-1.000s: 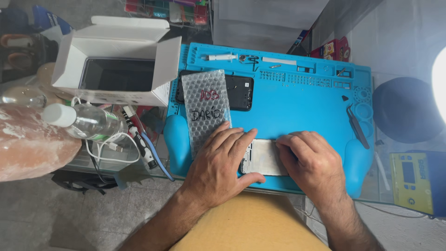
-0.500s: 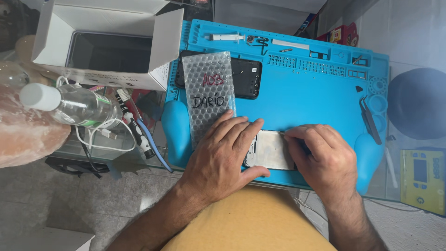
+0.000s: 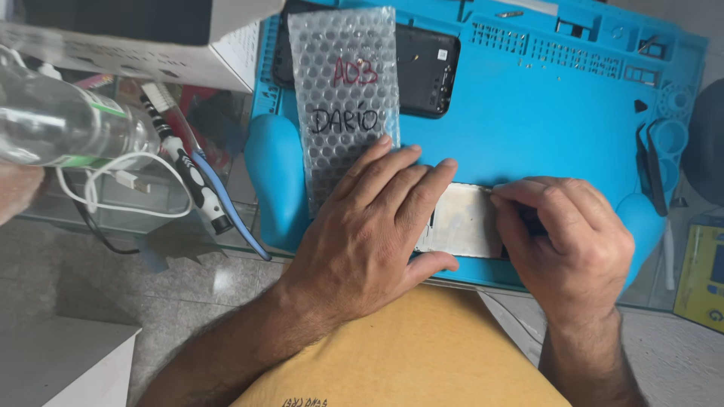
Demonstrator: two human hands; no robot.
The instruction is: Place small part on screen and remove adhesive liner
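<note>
A flat pale rectangular phone part (image 3: 467,220) lies at the near edge of a blue work mat (image 3: 528,128). My left hand (image 3: 373,226) presses flat on its left end, fingers spread and reaching onto a bubble-wrap pouch (image 3: 343,98) with handwriting on it. My right hand (image 3: 566,237) is curled over the part's right end, thumb and fingertips pinching at its top edge; what they grip is hidden. A black phone back cover (image 3: 426,71) lies under and beside the pouch.
A white open cardboard box (image 3: 136,45) stands at the top left. A clear plastic bottle (image 3: 68,124), a white cable (image 3: 128,185) and a screwdriver (image 3: 188,177) lie left of the mat. Mat trays hold small parts at the top right. A yellow device (image 3: 701,279) sits at the right edge.
The view has dropped closer to the mat, so everything appears larger. Both hands stay on the pale part; my right fingers have shifted slightly along its top edge.
</note>
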